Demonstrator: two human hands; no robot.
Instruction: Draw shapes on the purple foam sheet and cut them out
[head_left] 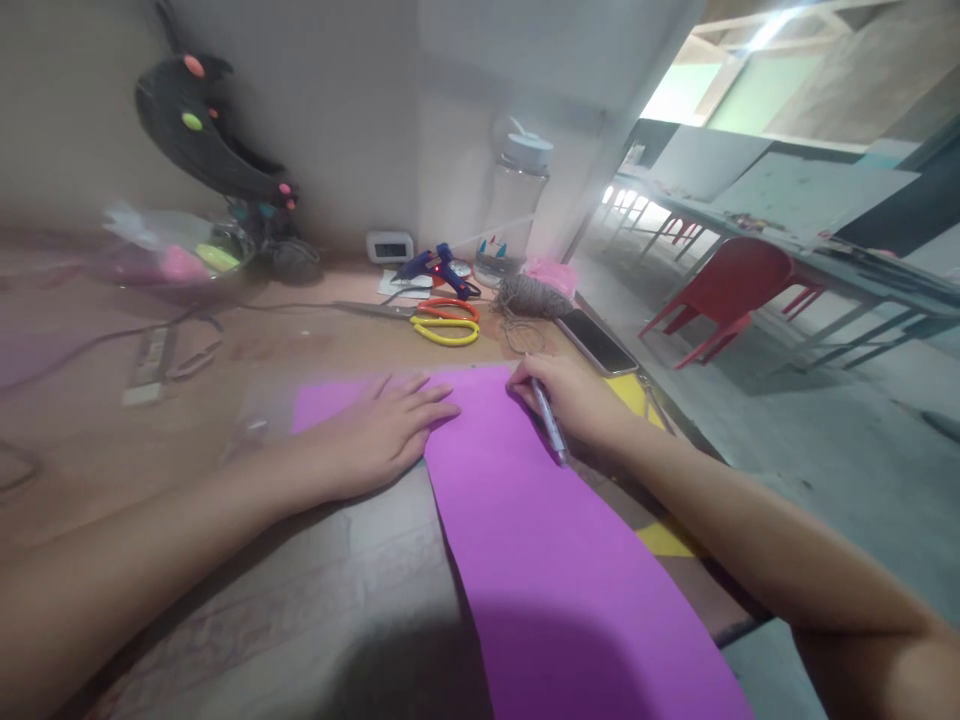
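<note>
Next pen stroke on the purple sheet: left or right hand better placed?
Right, most likely. The right hand already has the pen in its fingers, beside the edge of the purple sheet. The left hand lies flat, fingers spread, partly on the sheet.

We lose the near end of the long purple paper strip [547,540] at the bottom edge, while our left hand [386,430] hides part of its far stretch. Our right hand [577,395] covers one end of the slim grey pen [550,420]. Our right forearm [720,505] crosses between patches of yellow paper [664,540], and we cannot tell whether they are one sheet. We cannot identify the blurred contents of the clear round bowl [234,278], nor read the small white digital clock [390,247].
</note>
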